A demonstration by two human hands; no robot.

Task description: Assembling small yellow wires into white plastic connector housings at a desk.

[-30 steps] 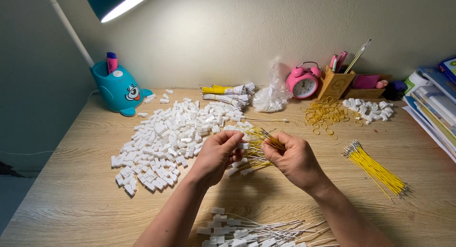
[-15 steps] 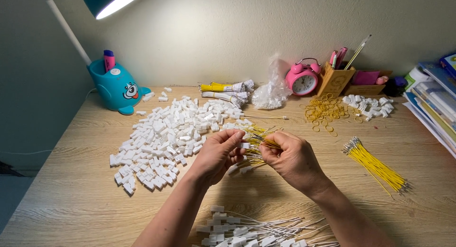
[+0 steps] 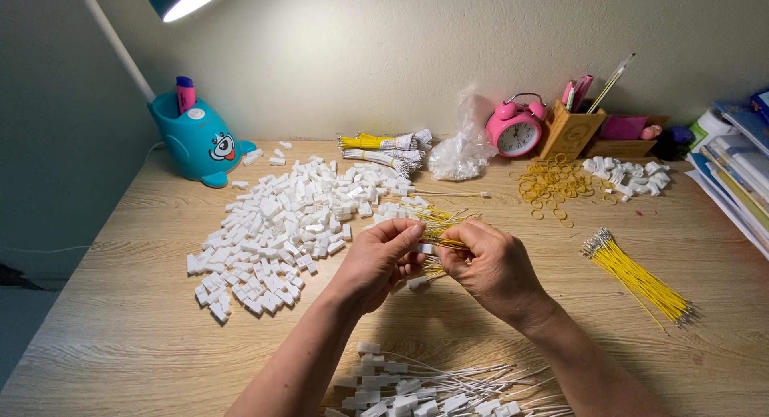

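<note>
Both hands pinching thin yellow wires above the worktop (image 3: 120,329).
My left hand (image 3: 376,261) and right hand (image 3: 489,265) nip the wires (image 3: 444,242) and a small white plug (image 3: 424,248); light, springy, probably slippery, so I grip near the tips.

White small plastic connector housings (image 3: 272,229) heap on the pale wood-grain counter (image 3: 120,337). Thin wires (image 3: 637,277) at three o'clock are bright yellow. At twelve o'clock, the round alarm clock (image 3: 514,129) is pink; the whale-shaped lamp base (image 3: 196,141) at ten is teal.
</note>
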